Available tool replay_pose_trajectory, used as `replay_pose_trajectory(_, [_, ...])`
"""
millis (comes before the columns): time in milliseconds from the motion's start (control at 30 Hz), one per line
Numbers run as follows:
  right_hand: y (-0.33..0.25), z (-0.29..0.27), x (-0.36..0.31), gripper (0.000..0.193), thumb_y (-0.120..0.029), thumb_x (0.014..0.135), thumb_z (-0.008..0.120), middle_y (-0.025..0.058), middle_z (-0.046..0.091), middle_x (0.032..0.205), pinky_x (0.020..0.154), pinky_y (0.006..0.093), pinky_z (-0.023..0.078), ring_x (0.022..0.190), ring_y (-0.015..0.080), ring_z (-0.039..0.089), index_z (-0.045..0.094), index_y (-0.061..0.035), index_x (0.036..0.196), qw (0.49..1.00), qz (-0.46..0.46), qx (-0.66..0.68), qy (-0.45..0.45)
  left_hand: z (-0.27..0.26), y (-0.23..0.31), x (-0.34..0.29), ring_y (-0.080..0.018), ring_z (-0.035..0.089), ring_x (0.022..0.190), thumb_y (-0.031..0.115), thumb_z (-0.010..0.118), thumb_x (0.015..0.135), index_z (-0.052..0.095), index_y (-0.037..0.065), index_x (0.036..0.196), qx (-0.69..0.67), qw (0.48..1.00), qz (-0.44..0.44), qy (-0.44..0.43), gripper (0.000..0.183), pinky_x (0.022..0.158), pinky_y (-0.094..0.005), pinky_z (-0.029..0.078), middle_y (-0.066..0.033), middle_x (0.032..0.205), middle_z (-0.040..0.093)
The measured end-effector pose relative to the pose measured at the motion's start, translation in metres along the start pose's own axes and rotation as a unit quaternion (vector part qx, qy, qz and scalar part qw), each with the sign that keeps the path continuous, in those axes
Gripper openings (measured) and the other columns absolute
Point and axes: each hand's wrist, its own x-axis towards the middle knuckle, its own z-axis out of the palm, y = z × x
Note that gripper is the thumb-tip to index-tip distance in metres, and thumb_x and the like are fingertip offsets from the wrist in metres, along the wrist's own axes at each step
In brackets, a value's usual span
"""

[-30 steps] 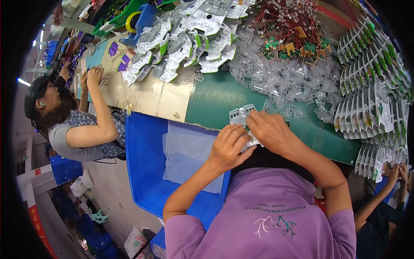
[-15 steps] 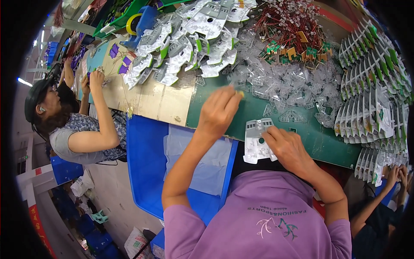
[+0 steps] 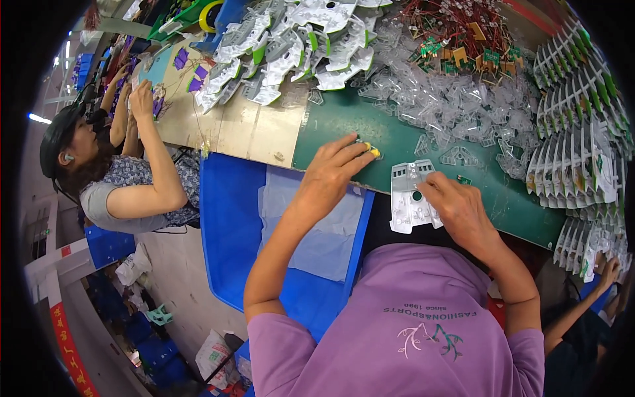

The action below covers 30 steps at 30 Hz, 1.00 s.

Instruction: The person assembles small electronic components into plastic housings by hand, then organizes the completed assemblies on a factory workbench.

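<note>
My right hand (image 3: 456,206) grips the edge of a white and grey plastic shell (image 3: 411,215) with a round hole and small moulded posts. The shell is held at the front edge of the green tabletop. My left hand (image 3: 334,173) is low over the table, to the left of the shell, with its fingers bent together. A small yellow piece (image 3: 374,152) shows at its fingertips; what exactly they pinch is too small to make out. Loose clear plastic parts (image 3: 456,112) lie in a heap beyond both hands.
Stacked white and green shells (image 3: 284,49) lie at the back left, with more stacks (image 3: 575,126) at the right. Red-wired boards (image 3: 456,40) sit behind the clear parts. A blue bin (image 3: 225,251) stands below the table edge. A co-worker (image 3: 142,192) works at the left.
My left hand has come down toward the tabletop and its fingers have spread slightly. The right hand still holds the shell. The whole view has shifted a little.
</note>
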Motion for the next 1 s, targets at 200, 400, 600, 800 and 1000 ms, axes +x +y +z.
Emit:
replay_pose_trajectory(200, [0.002,-0.001,0.000,0.020,0.000,0.075,0.061,0.0086,0.055,0.091,0.059,0.0380,0.051,0.075,0.0239,0.063,0.060,-0.0015,0.095,1.000,0.002,-0.004,0.002,0.003,0.002,-0.010,-0.0306,0.063,0.101,-0.005,0.065,0.077,0.067,0.002,0.109,-0.035,0.998,-0.041,-0.015,0.033,0.089,-0.0393,0.049,-0.0124,0.107,0.065])
replay_pose_trajectory(400, [0.009,0.002,0.005,0.021,-0.003,0.075,0.062,0.0074,0.055,0.089,0.058,0.0384,0.051,0.074,0.0232,0.063,0.061,-0.0024,0.095,0.999,-0.036,-0.006,-0.001,0.030,0.051,-0.006,-0.0296,0.065,0.098,-0.003,0.067,0.073,0.067,-0.001,0.102,-0.139,0.985,-0.006,0.104,0.029,0.084,-0.0398,0.051,-0.0126,0.103,0.065])
replay_pose_trajectory(600, [0.014,0.007,0.001,0.021,-0.003,0.075,0.063,0.0081,0.054,0.084,0.056,0.0395,0.050,0.072,0.0237,0.063,0.059,-0.0018,0.096,0.998,-0.055,0.017,0.037,0.037,0.061,0.009,-0.0297,0.065,0.101,0.000,0.066,0.072,0.068,-0.003,0.100,-0.061,0.994,0.056,0.078,0.028,0.083,-0.0394,0.052,-0.0119,0.102,0.064])
replay_pose_trajectory(800, [0.010,0.005,0.004,0.015,-0.004,0.079,0.066,0.0098,0.053,0.085,0.056,0.0395,0.048,0.074,0.0258,0.062,0.055,-0.0030,0.089,0.996,0.023,0.055,0.059,0.042,0.060,0.010,-0.0277,0.066,0.100,0.001,0.071,0.073,0.068,-0.002,0.100,-0.075,0.994,0.036,0.077,0.028,0.082,-0.0375,0.052,-0.0103,0.098,0.066])
replay_pose_trajectory(1000, [0.006,-0.013,-0.004,0.022,-0.010,0.080,0.071,0.0115,0.052,0.089,0.061,0.0406,0.048,0.076,0.0280,0.061,0.059,-0.0016,0.096,0.996,0.068,0.052,0.014,0.066,0.067,0.003,-0.0275,0.065,0.093,-0.008,0.077,0.070,0.066,-0.001,0.108,-0.216,0.959,-0.036,0.178,0.040,0.078,-0.0369,0.052,-0.0113,0.097,0.068])
